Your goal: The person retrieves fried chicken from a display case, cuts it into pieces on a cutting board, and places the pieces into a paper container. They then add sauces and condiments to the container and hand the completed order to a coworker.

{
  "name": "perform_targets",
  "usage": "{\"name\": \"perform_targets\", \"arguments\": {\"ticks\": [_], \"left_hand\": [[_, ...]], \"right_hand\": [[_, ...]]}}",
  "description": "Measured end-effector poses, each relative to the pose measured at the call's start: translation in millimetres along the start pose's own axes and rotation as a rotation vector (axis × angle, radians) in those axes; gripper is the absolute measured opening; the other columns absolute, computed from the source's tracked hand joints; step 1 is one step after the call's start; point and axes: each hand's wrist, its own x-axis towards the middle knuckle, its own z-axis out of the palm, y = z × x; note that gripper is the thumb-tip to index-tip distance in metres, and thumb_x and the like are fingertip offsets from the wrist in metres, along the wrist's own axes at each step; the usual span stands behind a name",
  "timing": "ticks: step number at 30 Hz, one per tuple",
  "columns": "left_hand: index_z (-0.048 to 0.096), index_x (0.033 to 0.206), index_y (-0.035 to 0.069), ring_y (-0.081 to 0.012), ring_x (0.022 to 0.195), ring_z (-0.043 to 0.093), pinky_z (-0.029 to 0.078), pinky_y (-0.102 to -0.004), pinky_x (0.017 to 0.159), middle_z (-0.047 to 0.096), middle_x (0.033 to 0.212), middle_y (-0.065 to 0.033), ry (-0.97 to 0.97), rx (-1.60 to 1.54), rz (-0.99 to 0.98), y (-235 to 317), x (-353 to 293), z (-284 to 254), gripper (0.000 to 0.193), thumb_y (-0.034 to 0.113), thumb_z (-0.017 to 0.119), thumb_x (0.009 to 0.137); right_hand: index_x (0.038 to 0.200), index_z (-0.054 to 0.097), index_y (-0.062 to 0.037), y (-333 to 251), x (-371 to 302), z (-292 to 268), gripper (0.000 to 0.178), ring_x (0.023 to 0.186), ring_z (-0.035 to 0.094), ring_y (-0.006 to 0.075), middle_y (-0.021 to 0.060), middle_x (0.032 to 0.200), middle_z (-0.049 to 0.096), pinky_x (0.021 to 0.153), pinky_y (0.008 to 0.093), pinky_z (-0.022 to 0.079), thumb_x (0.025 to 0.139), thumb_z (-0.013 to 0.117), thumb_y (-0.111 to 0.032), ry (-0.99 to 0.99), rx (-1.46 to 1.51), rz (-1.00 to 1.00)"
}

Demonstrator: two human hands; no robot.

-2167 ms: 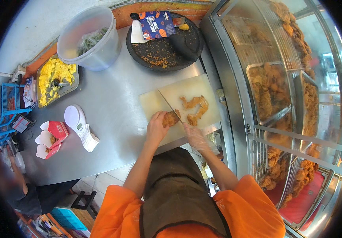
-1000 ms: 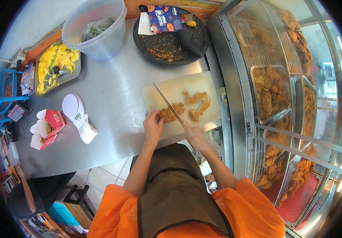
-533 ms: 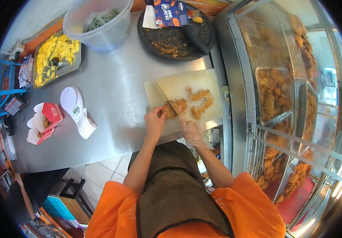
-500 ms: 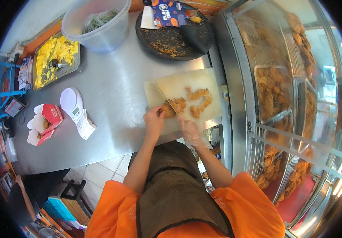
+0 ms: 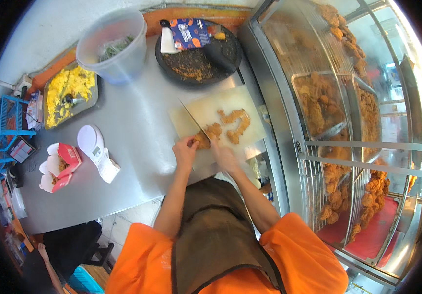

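In the centre of the frame, the left hand [image 5: 185, 151] is pinching the near-left end of a fried piece [image 5: 214, 131], its grip pressed together at the fingertips. The right hand [image 5: 224, 158], slightly blurred, is closing its grip around the handle of a knife [image 5: 193, 117], whose blade is slanting toward the upper left and crossing the fried piece. That piece is lying on a pale cutting board [image 5: 206, 109] right of centre, with cut strips [image 5: 245, 122] resting in a curve just to its right. At left, a white scale [image 5: 89, 139] and an open red-and-white box [image 5: 69, 158] are standing on the metal worktop [image 5: 135, 166]. A dark round dish [image 5: 172, 68] is sitting at upper centre, beside a translucent tub [image 5: 125, 66]. A glass cabinet [image 5: 270, 90] of fried food is filling the right side.
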Motion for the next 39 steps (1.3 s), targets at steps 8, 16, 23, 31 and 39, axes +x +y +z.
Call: {"name": "perform_targets", "arguments": {"ticks": [8, 16, 23, 31, 39], "left_hand": [[0.076, 0.105, 0.002, -0.0272, 0.086, 0.074, 0.056, -0.0373, 0.081, 0.076, 0.094, -0.0164, -0.003, -0.074, -0.015, -8.0, -0.6, 0.4, 0.031, 0.015, 0.082, 0.078], [0.076, 0.096, -0.001, -0.0303, 0.074, 0.072, 0.055, -0.0399, 0.078, 0.074, 0.083, -0.0180, -0.001, -0.101, -0.097, 2.9, -7.5, -2.7, 0.021, 0.011, 0.079, 0.080], [0.079, 0.094, 0.004, -0.0291, 0.076, 0.073, 0.054, -0.0385, 0.080, 0.076, 0.083, -0.0148, -0.062, -0.115, -0.183, 0.5, -1.0, -2.3, 0.022, 0.021, 0.079, 0.081], [0.079, 0.095, 0.004, -0.0287, 0.077, 0.073, 0.055, -0.0375, 0.079, 0.076, 0.085, -0.0160, -0.091, -0.082, -0.186, -2.8, -3.2, -1.0, 0.022, 0.021, 0.079, 0.081], [0.079, 0.097, 0.004, -0.0303, 0.077, 0.073, 0.055, -0.0382, 0.077, 0.076, 0.087, -0.0160, -0.070, -0.122, -0.104, -1.6, -2.9, -8.9, 0.025, 0.022, 0.080, 0.080]], "right_hand": [[0.142, 0.049, -0.0084, -94.2, 19.4, -62.9, 0.049, 0.097, 0.064, 0.0428, 0.0284, 0.106, 0.066, 0.085, 0.0513, 0.049, 0.107, 0.033, -0.039, 0.175, 0.042, -0.001], [0.127, 0.057, -0.0102, -64.8, -55.3, -58.9, 0.044, 0.081, 0.065, 0.0396, 0.0216, 0.096, 0.065, 0.070, 0.0522, 0.050, 0.106, 0.036, -0.043, -0.004, -0.007, 0.174], [0.121, 0.060, -0.0079, 19.4, -17.2, 3.6, 0.042, 0.076, 0.064, 0.0293, 0.0121, 0.086, 0.063, 0.062, 0.0453, 0.050, 0.105, 0.039, -0.041, -0.157, -0.037, 0.056], [0.114, 0.065, -0.0072, -1.8, -17.7, 18.8, 0.030, 0.071, 0.062, 0.0207, 0.0045, 0.070, 0.060, 0.059, 0.0386, 0.049, 0.104, 0.049, -0.030, 0.123, 0.674, 0.023], [0.111, 0.066, -0.0060, -64.6, 8.9, -22.3, 0.033, 0.073, 0.062, 0.0230, 0.0084, 0.076, 0.063, 0.063, 0.0399, 0.049, 0.104, 0.046, -0.032, 0.231, 0.138, 0.029]]}}
